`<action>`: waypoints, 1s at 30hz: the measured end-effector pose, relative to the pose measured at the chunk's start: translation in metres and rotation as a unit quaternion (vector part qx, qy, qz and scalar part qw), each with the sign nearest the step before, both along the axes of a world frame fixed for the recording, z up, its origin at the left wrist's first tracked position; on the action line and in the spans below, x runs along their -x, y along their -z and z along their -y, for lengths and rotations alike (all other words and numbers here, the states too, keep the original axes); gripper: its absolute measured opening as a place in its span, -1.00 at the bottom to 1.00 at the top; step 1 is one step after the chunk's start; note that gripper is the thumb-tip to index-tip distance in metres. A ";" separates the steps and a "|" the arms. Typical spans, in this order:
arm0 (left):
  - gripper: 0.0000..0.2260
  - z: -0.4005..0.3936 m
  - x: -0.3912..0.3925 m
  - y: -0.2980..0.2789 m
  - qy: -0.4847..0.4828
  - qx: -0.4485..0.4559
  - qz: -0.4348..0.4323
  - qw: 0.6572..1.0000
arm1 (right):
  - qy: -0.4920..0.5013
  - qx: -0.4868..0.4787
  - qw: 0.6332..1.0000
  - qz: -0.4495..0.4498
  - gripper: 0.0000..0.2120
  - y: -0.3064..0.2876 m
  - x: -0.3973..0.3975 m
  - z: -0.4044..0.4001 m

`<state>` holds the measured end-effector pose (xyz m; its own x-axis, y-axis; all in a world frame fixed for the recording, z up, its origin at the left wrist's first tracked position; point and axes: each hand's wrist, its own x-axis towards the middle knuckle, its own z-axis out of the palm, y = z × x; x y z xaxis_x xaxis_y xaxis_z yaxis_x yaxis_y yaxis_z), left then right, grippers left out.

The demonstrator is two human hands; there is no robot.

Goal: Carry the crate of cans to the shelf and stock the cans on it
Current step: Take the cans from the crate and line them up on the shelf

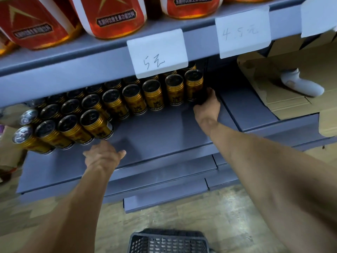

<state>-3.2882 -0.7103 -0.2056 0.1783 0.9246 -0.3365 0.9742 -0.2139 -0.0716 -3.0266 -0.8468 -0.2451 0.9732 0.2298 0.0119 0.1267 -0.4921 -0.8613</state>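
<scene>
Gold cans [135, 99] standing in rows on grey shelf [164, 128], dark crate [168, 241] on floor below. Right hand [207, 106] curled round dark can [201, 98] at row's right end. Left hand [104, 155] relaxed, fingers spread, holding nothing, just before front-row cans.

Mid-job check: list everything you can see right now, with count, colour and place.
gold cans: roughly two dozen, gold with dark tops, in rows on the left and back of the grey shelf
grey shelf: one, front right part bare
red bottles: several, red-orange, upper shelf
price tags: two handwritten, white, on the upper shelf edge
crate: one, dark mesh, on the floor at bottom centre
cardboard: flattened, brown, right
white sock: one, on the cardboard
left hand: near the front cans
right hand: gripping a can at the row's right end
</scene>
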 end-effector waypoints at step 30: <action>-0.47 0.001 0.004 -0.004 0.013 -0.032 0.003 0.999 | -0.039 0.080 0.992 0.084 -0.36 0.015 0.034 -0.018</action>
<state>-3.2920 -0.7113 -0.2016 0.2047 0.9394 -0.2751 0.9689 -0.2344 -0.0796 -3.0605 -0.8290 -0.2597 0.9396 0.3168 0.1299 0.3055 -0.6045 -0.7357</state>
